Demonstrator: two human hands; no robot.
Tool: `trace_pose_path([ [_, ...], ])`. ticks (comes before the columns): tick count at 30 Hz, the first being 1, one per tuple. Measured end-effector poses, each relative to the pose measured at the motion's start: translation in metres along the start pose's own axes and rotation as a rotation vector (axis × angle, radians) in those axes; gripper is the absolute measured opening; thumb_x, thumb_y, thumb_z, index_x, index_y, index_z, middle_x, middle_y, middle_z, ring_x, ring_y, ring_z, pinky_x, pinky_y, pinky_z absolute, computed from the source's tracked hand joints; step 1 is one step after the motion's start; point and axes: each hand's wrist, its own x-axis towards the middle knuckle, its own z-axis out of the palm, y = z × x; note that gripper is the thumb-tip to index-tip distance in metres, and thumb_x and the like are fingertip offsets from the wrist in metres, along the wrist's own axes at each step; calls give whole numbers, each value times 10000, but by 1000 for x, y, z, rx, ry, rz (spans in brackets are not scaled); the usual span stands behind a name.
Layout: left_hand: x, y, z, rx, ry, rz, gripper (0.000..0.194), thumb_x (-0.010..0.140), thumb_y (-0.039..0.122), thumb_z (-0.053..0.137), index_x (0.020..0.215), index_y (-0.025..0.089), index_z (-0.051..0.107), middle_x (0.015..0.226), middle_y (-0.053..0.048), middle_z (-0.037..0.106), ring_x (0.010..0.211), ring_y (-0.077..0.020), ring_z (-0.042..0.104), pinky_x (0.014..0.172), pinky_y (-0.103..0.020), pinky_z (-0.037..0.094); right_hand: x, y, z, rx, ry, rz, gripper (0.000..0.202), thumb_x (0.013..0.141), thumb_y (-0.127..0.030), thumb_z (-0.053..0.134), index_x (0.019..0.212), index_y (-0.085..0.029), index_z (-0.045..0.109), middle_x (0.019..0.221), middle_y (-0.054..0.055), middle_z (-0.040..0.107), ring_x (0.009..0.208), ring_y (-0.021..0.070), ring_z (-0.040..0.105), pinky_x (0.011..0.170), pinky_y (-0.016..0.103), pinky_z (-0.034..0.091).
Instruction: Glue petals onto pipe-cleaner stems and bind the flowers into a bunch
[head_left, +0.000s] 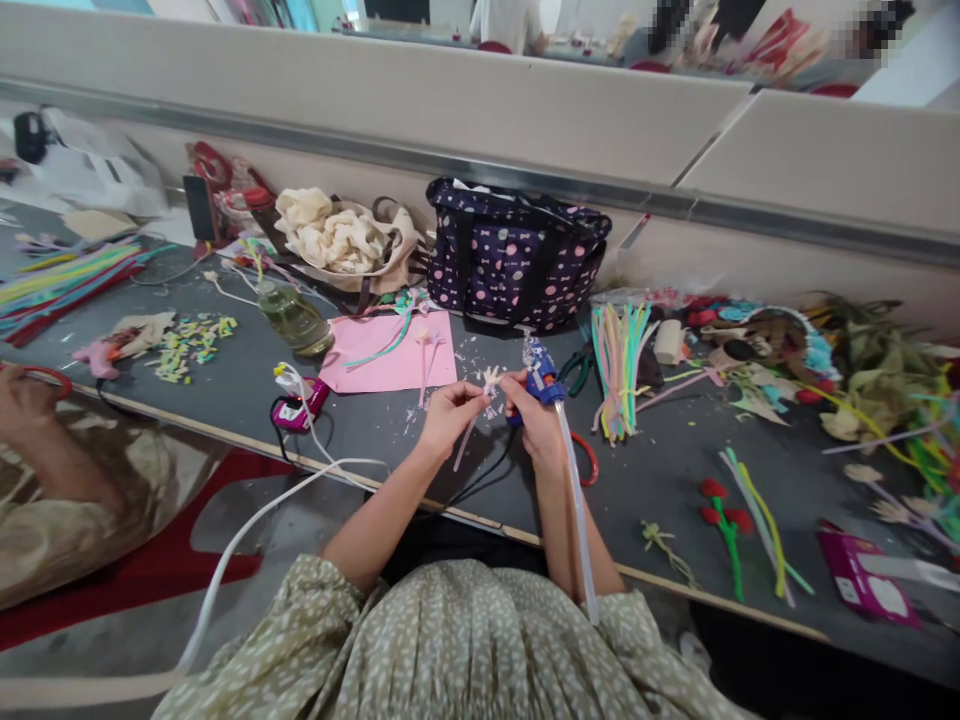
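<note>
Clearly, the small flower (491,378) is between the two hands, above the dark table (360,425). Left hand (451,416) pinches it with narrow fingers, and its stem (464,446) slants down toward the body, a little leftward. Right hand (538,425) is closed around the blue glue gun (544,374); its fingertips are just beside the flower, but whether they touch, I cannot tell. The flower looks cream, with pointed petals; its stem is thin and pale purple.
</note>
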Motion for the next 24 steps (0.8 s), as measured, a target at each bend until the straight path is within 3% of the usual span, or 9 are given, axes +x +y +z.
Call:
trace_pose_path([
  [5, 4, -2, -10, -79, -7, 2, 312, 615, 382, 826, 777, 141, 711, 594, 23, 587, 448, -32, 389, 424, -191, 237, 2, -7, -9, 78, 82, 33, 350, 627, -389, 811, 809, -207, 573, 713, -48, 634, 471, 54, 456, 428, 193, 390],
  [8, 13, -5, -21, -163, 87, -45, 359, 627, 450, 807, 780, 140, 712, 540, 43, 531, 401, -25, 338, 394, -193, 207, 3, -10, -27, 74, 99, 44, 326, 658, -425, 790, 777, -199, 588, 697, -35, 643, 470, 54, 477, 432, 186, 400],
  [14, 27, -21, -31, -233, 214, -75, 340, 550, 378, 855, 713, 133, 686, 596, 16, 592, 479, -52, 480, 435, -175, 333, -4, 4, -63, -127, 59, 145, 385, 699, -538, 733, 695, -157, 679, 565, -3, 619, 468, 78, 537, 468, 199, 464],
  [18, 29, -34, -33, -243, 195, -111, 378, 500, 371, 882, 714, 136, 678, 588, 18, 598, 495, -63, 512, 489, -187, 408, -13, 16, -68, -212, 9, 200, 423, 695, -570, 726, 733, -150, 689, 535, -8, 602, 473, 89, 559, 487, 206, 487],
  [24, 25, -36, -43, -301, 241, -123, 397, 457, 284, 896, 768, 130, 705, 588, 8, 623, 485, -65, 504, 453, -184, 353, -23, 18, -64, -314, -2, 91, 464, 695, -613, 704, 825, -171, 644, 657, 12, 663, 519, 115, 618, 508, 220, 500],
])
